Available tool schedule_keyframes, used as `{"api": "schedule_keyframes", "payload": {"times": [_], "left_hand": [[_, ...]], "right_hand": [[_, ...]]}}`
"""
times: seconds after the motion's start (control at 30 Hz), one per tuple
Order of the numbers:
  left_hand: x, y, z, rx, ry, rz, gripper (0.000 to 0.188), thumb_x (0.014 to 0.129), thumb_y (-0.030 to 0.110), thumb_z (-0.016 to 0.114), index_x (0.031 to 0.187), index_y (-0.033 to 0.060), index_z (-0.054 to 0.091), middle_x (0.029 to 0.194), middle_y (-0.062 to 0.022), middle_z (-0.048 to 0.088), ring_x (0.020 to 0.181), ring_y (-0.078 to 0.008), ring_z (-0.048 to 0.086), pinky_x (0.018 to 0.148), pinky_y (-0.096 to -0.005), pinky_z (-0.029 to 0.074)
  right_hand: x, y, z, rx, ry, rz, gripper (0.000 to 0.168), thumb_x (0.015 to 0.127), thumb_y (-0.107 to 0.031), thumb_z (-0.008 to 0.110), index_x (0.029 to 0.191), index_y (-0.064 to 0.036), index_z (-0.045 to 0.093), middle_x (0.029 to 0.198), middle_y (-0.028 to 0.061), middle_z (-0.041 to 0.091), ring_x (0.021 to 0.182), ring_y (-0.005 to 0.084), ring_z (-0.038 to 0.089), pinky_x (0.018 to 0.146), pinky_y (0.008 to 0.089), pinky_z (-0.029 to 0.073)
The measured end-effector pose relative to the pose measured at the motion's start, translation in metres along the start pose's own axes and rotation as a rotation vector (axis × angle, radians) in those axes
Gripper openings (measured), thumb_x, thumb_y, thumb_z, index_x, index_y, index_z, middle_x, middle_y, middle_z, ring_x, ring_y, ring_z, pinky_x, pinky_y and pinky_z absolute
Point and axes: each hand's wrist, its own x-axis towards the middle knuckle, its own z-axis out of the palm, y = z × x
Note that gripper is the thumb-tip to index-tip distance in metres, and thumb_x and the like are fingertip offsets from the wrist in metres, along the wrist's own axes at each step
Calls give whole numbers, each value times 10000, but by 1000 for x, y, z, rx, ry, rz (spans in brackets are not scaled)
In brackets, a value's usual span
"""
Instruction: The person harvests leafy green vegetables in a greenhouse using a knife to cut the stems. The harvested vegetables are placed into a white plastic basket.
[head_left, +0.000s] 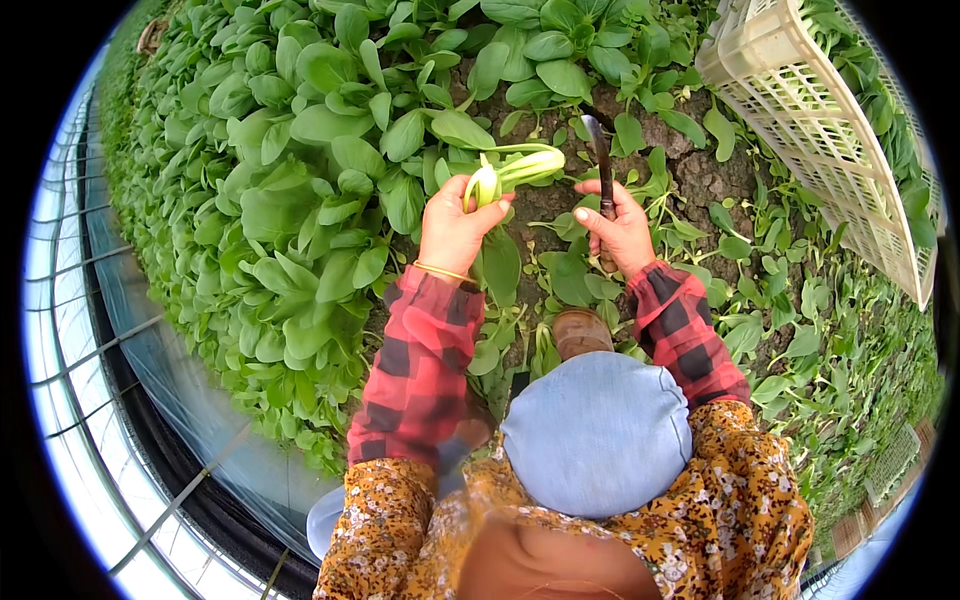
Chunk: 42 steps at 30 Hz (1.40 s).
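Note:
My left hand (465, 225) is closed around leafy greens (525, 166), which look like bok choy; their pale stems point right and a leaf hangs below the hand. A knife (602, 161) with a dark, slightly curved blade stands upright in my right hand (616, 229), its tip away from me. The knife's handle is mostly hidden in the fingers. Between the two hands lies a small gap over soil and loose leaves. Uncut green plants (322, 135) grow densely ahead and to the left.
A cream plastic crate (840, 142) holding greens stands tilted at the upper right. Cut leaves (806, 337) litter the soil (679, 150) on the right. My brown shoe (582, 332) is below my hands. Plastic sheeting (187, 382) with a frame edges the left side.

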Motion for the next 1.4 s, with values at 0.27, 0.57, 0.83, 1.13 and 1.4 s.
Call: {"api": "schedule_keyframes", "payload": {"times": [0.27,0.57,0.83,1.13,1.4], "left_hand": [[-45,64,1,-198,-222,-312,505,825,62,639,1285,-9,444,946,-131,661,872,-204,638,787,-295,493],[-42,39,27,673,-72,340,586,598,197,837,1094,9,589,937,-62,538,877,-180,553,797,-296,457],[-22,17,-1,645,-66,339,391,626,109,761,969,18,595,930,-57,595,822,-176,575,759,-289,466],[104,22,-6,1438,126,-172,990,742,143,669,1466,89,-6,880,-144,671,777,-285,662,679,-409,508],[121,1,-96,1213,286,-111,529,594,140,775,1068,27,567,913,-185,655,867,-344,632,776,-397,494]], "right_hand": [[-1,-82,28,-72,-114,-261,378,745,-72,764,1070,-2,583,947,14,627,812,63,573,699,209,474],[-21,-61,57,61,-196,-93,203,870,-215,657,923,-50,552,669,-38,527,500,36,482,422,193,372],[-4,-48,21,-403,10,-83,263,924,-291,566,1019,-46,558,642,-24,481,483,57,439,418,224,370],[65,-21,58,-306,-134,313,266,968,-281,422,788,-87,399,529,13,436,379,111,433,339,252,364],[151,17,99,-234,-273,303,243,953,-302,420,899,-67,444,635,19,434,422,127,446,348,289,372]]}}
